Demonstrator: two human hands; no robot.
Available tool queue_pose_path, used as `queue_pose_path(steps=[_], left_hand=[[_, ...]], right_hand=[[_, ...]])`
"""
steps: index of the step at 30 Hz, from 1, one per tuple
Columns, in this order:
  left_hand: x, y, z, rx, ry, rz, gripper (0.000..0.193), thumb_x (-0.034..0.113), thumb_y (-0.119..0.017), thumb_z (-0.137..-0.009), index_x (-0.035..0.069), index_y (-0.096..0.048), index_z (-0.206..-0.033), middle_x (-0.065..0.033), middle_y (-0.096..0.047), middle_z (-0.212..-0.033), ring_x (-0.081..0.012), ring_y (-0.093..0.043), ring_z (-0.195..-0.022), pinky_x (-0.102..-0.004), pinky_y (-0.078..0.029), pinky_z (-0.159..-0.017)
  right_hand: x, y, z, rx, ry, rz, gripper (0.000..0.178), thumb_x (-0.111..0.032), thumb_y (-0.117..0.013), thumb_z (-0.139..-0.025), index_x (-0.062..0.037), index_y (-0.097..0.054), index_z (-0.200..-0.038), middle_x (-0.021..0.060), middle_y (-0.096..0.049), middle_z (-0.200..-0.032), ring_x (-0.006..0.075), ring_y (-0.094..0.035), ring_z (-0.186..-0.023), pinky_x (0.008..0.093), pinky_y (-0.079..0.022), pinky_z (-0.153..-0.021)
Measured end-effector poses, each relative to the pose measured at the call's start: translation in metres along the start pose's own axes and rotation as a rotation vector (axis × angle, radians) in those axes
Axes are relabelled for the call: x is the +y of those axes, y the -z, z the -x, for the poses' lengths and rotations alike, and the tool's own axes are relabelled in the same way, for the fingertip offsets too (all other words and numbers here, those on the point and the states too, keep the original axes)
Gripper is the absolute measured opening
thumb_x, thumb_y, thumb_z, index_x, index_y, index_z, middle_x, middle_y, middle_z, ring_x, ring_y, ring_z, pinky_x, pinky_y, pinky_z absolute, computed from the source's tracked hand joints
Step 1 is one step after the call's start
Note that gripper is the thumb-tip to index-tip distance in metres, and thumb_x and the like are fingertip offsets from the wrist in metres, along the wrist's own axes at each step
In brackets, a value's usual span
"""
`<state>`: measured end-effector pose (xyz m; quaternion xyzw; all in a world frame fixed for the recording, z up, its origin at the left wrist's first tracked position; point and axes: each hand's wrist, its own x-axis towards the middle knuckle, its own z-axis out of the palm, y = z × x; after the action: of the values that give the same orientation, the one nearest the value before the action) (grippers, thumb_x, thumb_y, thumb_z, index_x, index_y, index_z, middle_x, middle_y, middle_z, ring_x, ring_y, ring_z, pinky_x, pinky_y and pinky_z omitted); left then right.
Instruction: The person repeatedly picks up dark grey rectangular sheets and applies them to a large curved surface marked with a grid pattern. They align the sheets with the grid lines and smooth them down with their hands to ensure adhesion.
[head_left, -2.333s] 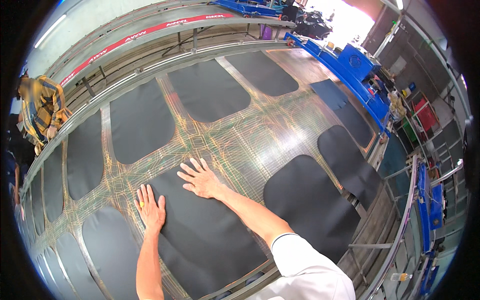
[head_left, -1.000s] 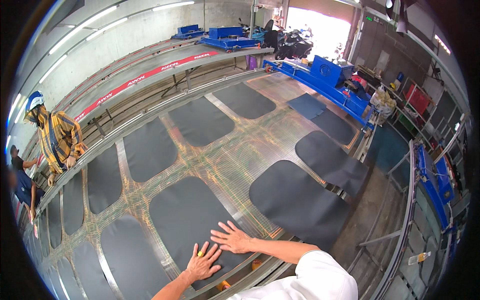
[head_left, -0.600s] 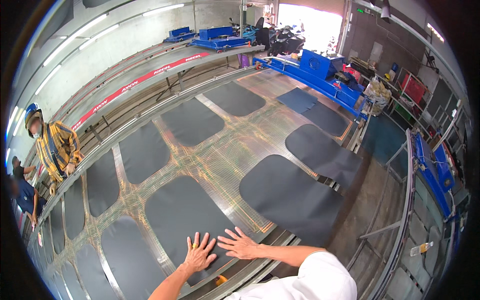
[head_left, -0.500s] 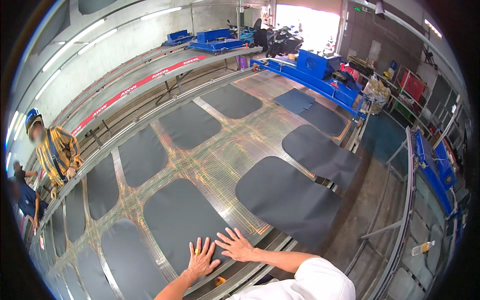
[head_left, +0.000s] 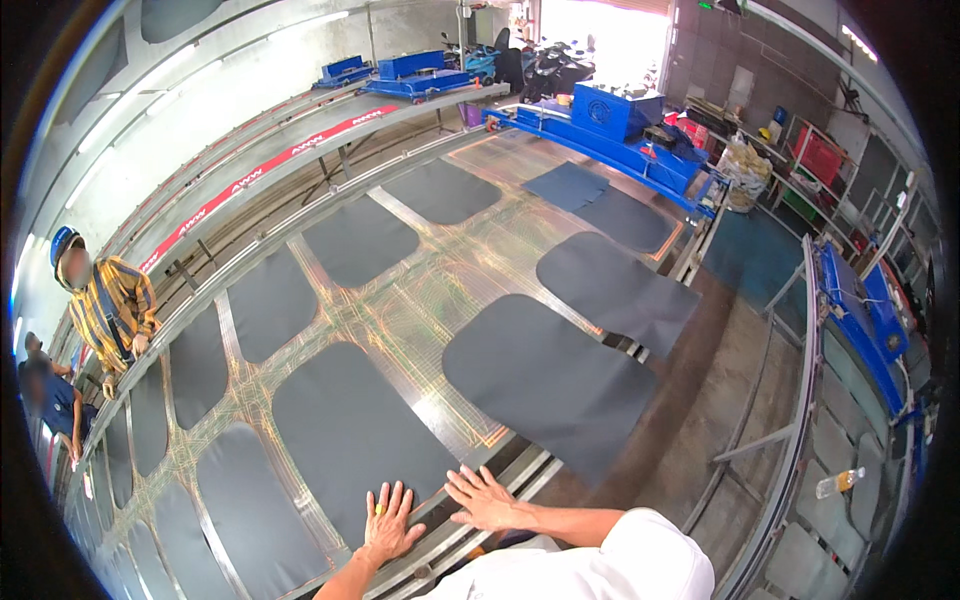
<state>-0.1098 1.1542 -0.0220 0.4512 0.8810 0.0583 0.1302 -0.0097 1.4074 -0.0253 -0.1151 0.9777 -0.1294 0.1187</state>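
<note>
A large dark grey sheet with rounded corners (head_left: 350, 430) lies flat on the long metal table at its near edge. My left hand (head_left: 392, 525), with a yellow ring on one finger, rests palm down on the sheet's near part, fingers spread. Beside it, my right hand (head_left: 485, 502) is flat with fingers apart at the sheet's near right corner, by the table edge. Neither hand grips anything. To the right, another grey sheet (head_left: 545, 375) hangs partly over the edge.
Several similar sheets cover the table (head_left: 400, 310), which bears orange and green lines. A blue machine carriage (head_left: 620, 140) spans its far end. Across the table stands a person in a striped shirt (head_left: 115, 305). A bottle (head_left: 840, 483) lies at right.
My view has shifted, so the sheets appear further left. Both hands have slid nearer the table's front edge, still flat and spread.
</note>
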Motion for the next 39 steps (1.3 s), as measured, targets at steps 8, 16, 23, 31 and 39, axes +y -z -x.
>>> queue_pose_path(steps=[8, 16, 23, 31, 39], left_hand=[[0.004, -0.006, 0.023, 0.011, -0.102, 0.157, 0.079, 0.047, -0.049, -0.093, -0.004, -0.025, -0.149, -0.0243, -0.019, -0.157, -0.0393, -0.016, -0.147, -0.0553, -0.010, -0.118], [0.025, 0.006, 0.048, 0.093, 0.095, 0.477, 0.057, 0.029, -0.057, -0.093, -0.007, -0.046, -0.137, -0.0281, -0.043, -0.143, -0.0389, -0.039, -0.136, -0.0498, -0.029, -0.112], [0.149, 0.046, 0.030, 0.270, 0.534, 1.385, 0.028, 0.019, -0.059, -0.095, -0.005, -0.066, -0.107, -0.0128, -0.072, -0.089, -0.0189, -0.069, -0.083, -0.0305, -0.055, -0.068], [0.286, 0.030, -0.117, -0.268, 0.679, 1.995, 0.050, 0.036, -0.054, -0.100, -0.004, -0.048, -0.130, -0.0179, -0.066, -0.111, -0.0265, -0.065, -0.104, -0.0350, -0.055, -0.086], [0.319, 0.031, -0.173, -0.064, 0.839, 1.877, 0.033, 0.032, -0.058, -0.098, 0.001, -0.061, -0.108, -0.0121, -0.069, -0.100, -0.0248, -0.070, -0.087, -0.0331, -0.058, -0.076]], right_hand=[[0.005, -0.018, 0.004, 0.301, -0.023, -0.047, 0.065, -0.053, -0.043, -0.097, -0.0030, -0.049, -0.139, 0.0167, -0.037, -0.152, 0.0364, -0.028, -0.143, 0.0568, -0.021, -0.114], [0.006, 0.028, 0.031, 0.816, -0.107, -0.522, 0.039, -0.022, -0.068, -0.088, 0.0014, -0.061, -0.118, 0.0209, -0.060, -0.125, 0.0394, -0.051, -0.123, 0.0469, -0.040, -0.103], [0.158, 0.119, 0.128, 1.218, -0.553, -0.257, 0.031, -0.011, -0.068, -0.080, 0.0021, -0.064, -0.108, 0.0197, -0.064, -0.113, 0.0374, -0.057, -0.109, 0.0451, -0.045, -0.095], [0.370, 0.064, 0.194, 0.812, -1.019, -0.516, 0.049, -0.028, -0.076, -0.080, 0.0008, -0.061, -0.117, 0.0169, -0.065, -0.111, 0.0331, -0.061, -0.105, 0.0446, -0.049, -0.088], [0.399, 0.097, 0.189, 0.511, -0.974, -1.223, 0.018, -0.021, -0.074, -0.083, -0.0050, -0.067, -0.081, 0.0022, -0.062, -0.071, 0.0134, -0.060, -0.062, 0.0310, -0.050, -0.048]])
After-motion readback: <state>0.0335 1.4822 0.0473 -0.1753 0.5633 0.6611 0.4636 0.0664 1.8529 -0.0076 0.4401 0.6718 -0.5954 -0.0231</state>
